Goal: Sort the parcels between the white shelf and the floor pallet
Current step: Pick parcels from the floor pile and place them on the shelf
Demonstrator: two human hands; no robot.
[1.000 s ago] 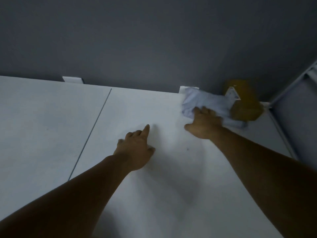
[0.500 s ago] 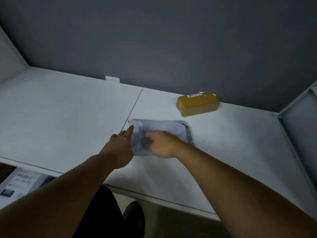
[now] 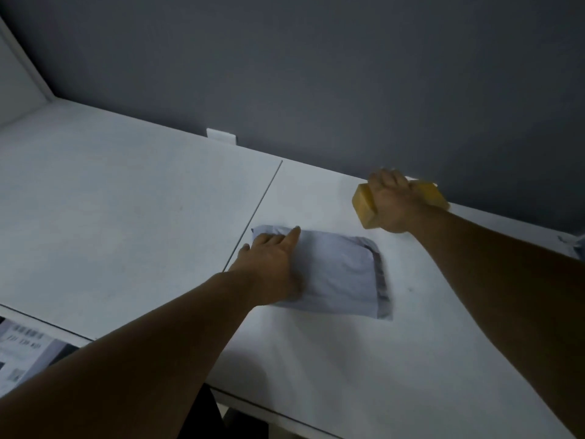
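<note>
- Lying flat on the white shelf (image 3: 126, 217), the grey mailer parcel (image 3: 342, 274) sits just right of the thin seam (image 3: 253, 226) between two shelf panels, its darker sealed edge turned to the right.
- The person's left grip (image 3: 272, 264) rests on the left part of this mailer, spread, with the fingers stretched straight toward the back and the palm down on the plastic.
- The right grip (image 3: 392, 204) reaches farther in and curls over the top of the yellow-brown box parcel (image 3: 364, 204), fingers wrapped round its far side and clasping it.
- That box is at the back of the shelf, close to the dark grey wall (image 3: 316, 74), well apart from the mailer; whether it touches the shelf surface cannot be told.
- A small white bracket (image 3: 221, 134) stands where shelf and wall meet, left of the seam.
- Below the shelf's front edge, at the lower left, part of a labelled parcel (image 3: 22, 350) shows, its print blurred.
</note>
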